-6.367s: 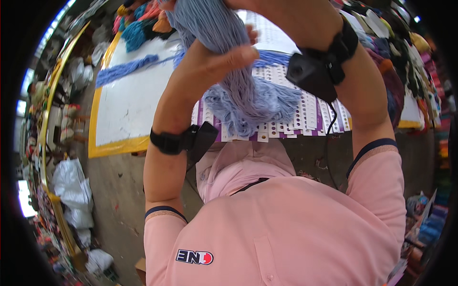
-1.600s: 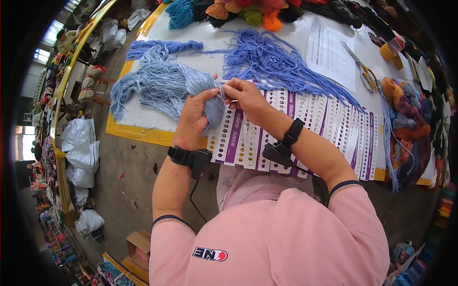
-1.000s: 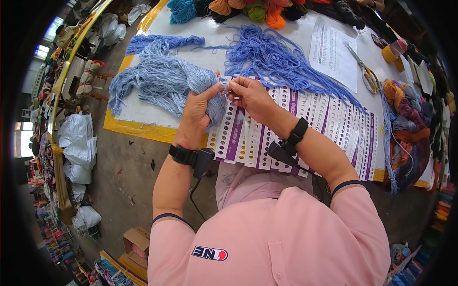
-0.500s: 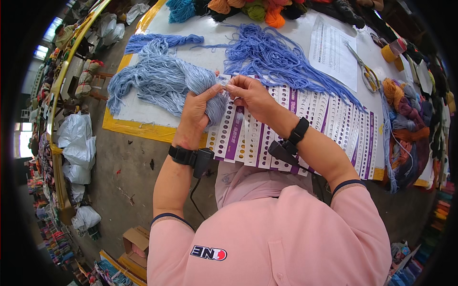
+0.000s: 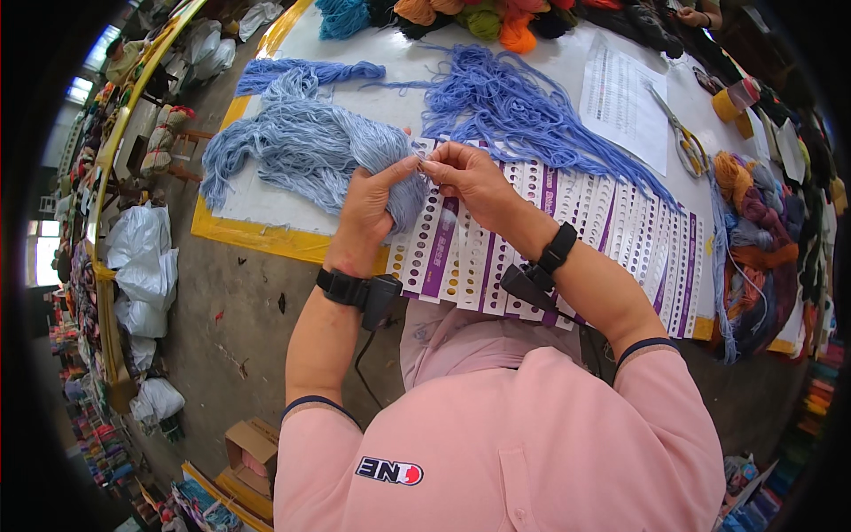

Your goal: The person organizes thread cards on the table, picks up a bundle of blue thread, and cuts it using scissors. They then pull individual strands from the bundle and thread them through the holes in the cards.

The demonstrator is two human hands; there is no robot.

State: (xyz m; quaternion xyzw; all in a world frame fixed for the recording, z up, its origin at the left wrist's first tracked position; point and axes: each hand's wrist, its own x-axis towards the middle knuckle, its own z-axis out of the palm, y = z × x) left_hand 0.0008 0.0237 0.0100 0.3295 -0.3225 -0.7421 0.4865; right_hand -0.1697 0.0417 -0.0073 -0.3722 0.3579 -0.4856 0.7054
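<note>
Head view: the left hand [image 5: 365,197] grips the gathered end of a pale-blue yarn skein [image 5: 306,142], which trails leftward from it and is judged light, soft and snag-prone, best held around that bunch, while the right hand [image 5: 470,180], just beside, pinches narrowly, any contents indiscernible.

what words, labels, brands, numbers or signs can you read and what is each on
I won't copy wording, but print stands on these:
Pink shirt: chest patch, large enough to read.
Purple and white cards: lettering on purple strips, partly readable.
White paper: printed rows, too small to read.
Cardboard box: faint flap marks, too small.
Light blue yarn: none seen.
</note>
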